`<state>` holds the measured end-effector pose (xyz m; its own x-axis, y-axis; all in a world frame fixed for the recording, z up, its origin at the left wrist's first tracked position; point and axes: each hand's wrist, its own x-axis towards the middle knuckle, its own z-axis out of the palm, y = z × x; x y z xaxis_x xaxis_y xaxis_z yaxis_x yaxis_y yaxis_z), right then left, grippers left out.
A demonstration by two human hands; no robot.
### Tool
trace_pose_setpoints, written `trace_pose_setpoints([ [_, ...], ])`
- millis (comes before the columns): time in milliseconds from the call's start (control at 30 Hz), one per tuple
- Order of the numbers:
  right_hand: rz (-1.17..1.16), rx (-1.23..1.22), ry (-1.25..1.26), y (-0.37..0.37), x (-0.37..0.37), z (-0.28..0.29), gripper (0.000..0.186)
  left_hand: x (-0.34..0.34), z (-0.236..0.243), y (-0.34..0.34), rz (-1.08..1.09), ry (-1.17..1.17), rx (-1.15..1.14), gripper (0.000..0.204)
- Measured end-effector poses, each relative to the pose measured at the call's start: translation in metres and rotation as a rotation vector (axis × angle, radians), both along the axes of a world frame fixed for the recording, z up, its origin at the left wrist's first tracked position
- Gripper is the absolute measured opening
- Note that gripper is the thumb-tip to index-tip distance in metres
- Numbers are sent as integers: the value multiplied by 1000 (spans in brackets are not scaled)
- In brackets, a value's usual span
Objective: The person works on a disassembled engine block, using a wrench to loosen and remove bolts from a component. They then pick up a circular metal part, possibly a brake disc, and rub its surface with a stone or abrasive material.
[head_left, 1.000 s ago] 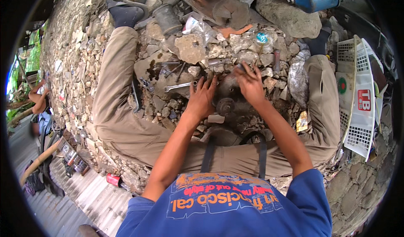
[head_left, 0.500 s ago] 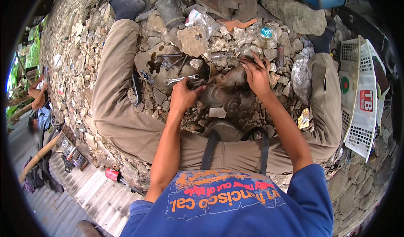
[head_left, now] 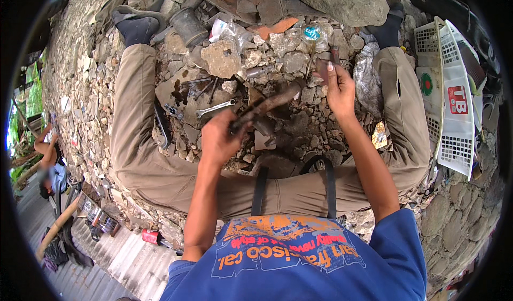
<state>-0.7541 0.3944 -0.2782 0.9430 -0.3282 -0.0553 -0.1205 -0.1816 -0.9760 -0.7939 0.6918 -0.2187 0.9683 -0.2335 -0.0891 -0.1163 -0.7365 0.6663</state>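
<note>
My left hand [head_left: 220,139] is closed around one end of a rusty, dirt-caked metal part [head_left: 280,98]. The part is long and curved, tilted up to the right above the stones; what kind it is I cannot tell. Farther right, my right hand [head_left: 340,87] pinches a small, flat reddish-brown piece [head_left: 322,70] between thumb and fingers, apart from the metal part. Just beyond my left hand lies a combination wrench [head_left: 216,108] on a flat, oil-stained stone [head_left: 181,90]. Several thin metal rods or bolts [head_left: 212,89] rest on that stone too.
Loose rubble surrounds my spread legs. A dark curved tool [head_left: 161,124] lies by my left leg, a metal can [head_left: 188,27] beyond it. At far right stands a white plastic crate [head_left: 457,140]; a big rock [head_left: 342,4] lies ahead. Another person [head_left: 51,164] is at far left.
My left hand has raised and tilted the metal part off the stones. My right hand has left the part and moved right, now pinching the reddish-brown piece. The whole view has shifted slightly.
</note>
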Motion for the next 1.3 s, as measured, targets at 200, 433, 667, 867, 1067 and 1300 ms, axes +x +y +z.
trace_pose_setpoints([
  [200,200,-93,176,22,-15,-28,25,16,-26,-3,312,61,-261,29],
  [433,360,-466,0,38,-16,-46,23,15,-45,5,436,254,-395,24],
  [667,408,-507,225,38,-25,-58,32,8,-54,-11,549,255,-568,36],
  [867,471,-427,-170,63,-32,-39,35,14,-62,1,625,543,-983,75],
  [1067,509,-522,64,48,-33,-52,25,19,-59,-3,663,492,-991,79],
  [1300,321,-422,80,40,-22,-66,28,16,-67,7,806,551,-680,67],
])
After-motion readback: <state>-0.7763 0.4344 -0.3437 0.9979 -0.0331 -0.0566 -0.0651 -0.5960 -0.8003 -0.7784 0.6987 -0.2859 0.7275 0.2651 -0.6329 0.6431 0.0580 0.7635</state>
